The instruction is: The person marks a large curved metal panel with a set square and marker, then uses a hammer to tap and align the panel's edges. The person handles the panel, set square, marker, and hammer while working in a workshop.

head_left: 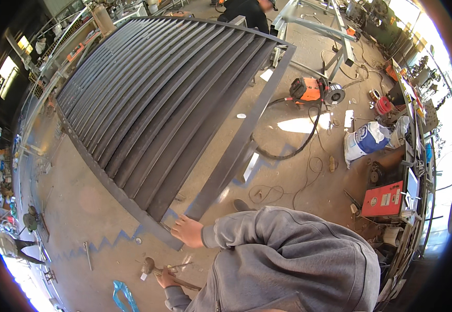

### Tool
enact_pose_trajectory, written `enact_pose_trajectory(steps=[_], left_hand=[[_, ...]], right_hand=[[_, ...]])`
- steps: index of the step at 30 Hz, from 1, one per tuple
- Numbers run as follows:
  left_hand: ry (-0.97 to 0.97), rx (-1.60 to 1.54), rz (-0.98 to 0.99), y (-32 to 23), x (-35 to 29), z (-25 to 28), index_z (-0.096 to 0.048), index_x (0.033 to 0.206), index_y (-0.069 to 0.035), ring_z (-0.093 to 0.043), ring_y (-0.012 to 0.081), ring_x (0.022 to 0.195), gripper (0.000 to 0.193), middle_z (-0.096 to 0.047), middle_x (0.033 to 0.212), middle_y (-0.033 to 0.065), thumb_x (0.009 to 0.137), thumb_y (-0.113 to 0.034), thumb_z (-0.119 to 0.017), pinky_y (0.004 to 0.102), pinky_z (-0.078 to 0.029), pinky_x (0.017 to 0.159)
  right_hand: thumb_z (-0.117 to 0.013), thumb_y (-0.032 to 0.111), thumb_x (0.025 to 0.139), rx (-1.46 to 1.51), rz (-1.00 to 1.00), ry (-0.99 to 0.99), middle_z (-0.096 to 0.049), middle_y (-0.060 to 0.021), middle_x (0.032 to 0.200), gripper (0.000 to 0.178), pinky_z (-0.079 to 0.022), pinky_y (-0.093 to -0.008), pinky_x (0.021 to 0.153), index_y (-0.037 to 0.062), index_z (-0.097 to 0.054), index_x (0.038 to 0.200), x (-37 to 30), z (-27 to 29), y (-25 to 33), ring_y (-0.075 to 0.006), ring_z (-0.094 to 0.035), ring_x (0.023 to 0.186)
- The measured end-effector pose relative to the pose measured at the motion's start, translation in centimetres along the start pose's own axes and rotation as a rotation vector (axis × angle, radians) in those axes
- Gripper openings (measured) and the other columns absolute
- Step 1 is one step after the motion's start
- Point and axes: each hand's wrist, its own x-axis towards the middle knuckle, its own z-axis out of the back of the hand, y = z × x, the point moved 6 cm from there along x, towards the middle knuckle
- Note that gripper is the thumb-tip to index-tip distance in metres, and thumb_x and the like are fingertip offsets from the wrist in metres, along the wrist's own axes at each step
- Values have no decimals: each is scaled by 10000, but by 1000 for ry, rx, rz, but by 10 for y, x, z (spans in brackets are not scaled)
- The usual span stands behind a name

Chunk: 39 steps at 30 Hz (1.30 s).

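A large dark grey metal frame (pixel 234 139) with many slanted slats (pixel 155 99) stretches from in front of me toward the far left. My right hand (pixel 188 231) lies on the frame's near corner, fingers spread over the metal and nothing gripped. Lower in view, my left hand (pixel 167 278) is closed around the wooden handle of a hammer (pixel 149 264) with a blunt, rounded head. A thin dark rod (pixel 182 264) shows beside that hand; whether the hand also holds it, I cannot tell.
An orange-and-black welding machine (pixel 307 89) with cables stands beyond the frame. White-and-blue sacks (pixel 367 139) and a red machine (pixel 383 199) are at right. Blue plastic (pixel 124 295) and a metal bar (pixel 88 255) lie on the floor. A person in black (pixel 246 14) is at the far end.
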Motion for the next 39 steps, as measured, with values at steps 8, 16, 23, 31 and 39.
enact_pose_trajectory(steps=[8, 16, 23, 31, 39], left_hand=[[135, 901, 126, 143, -44, -44, -615, 975, -75, -594, 181, 623, 159, -645, 782, 63, 976, -206, -705, 338, -475, 536], [258, 1031, 27, 150, -50, -137, -623, 997, -71, -616, 207, 670, 186, -661, 817, 87, 975, -239, -701, 359, -489, 565], [279, 1093, 28, 144, -44, -160, -630, 1016, -67, -635, 230, 711, 215, -676, 848, 109, 974, -268, -697, 378, -502, 590], [301, 1145, 27, 144, -39, -166, -639, 1038, -63, -657, 256, 757, 252, -693, 883, 133, 973, -301, -693, 399, -516, 619], [315, 1171, 27, 147, -35, -166, -647, 1060, -59, -679, 283, 804, 291, -709, 918, 157, 972, -334, -689, 421, -530, 648]], right_hand=[[-722, 252, 829, 128, 50, 175, -650, -65, 1187, 474, -386, -427, 1077, 69, -646, 1259, -1, -5, -14, -260, -584, 1189], [-789, 274, 801, 238, 35, 241, -652, -87, 1263, 676, -394, -421, 1086, 36, -597, 1404, 0, -7, -20, -270, -575, 1229], [-771, 244, 809, 241, 54, 255, -658, -76, 1235, 637, -400, -406, 1059, 31, -603, 1386, 2, -7, -20, -255, -589, 1198], [-713, 226, 833, 214, 91, 128, -673, -56, 1164, 528, -414, -394, 1033, 43, -630, 1320, 0, -14, -21, -242, -617, 1150], [-732, 219, 809, 173, 71, 158, -674, -50, 1179, 532, -427, -395, 1024, 60, -642, 1308, 6, -17, -21, -237, -612, 1173]])
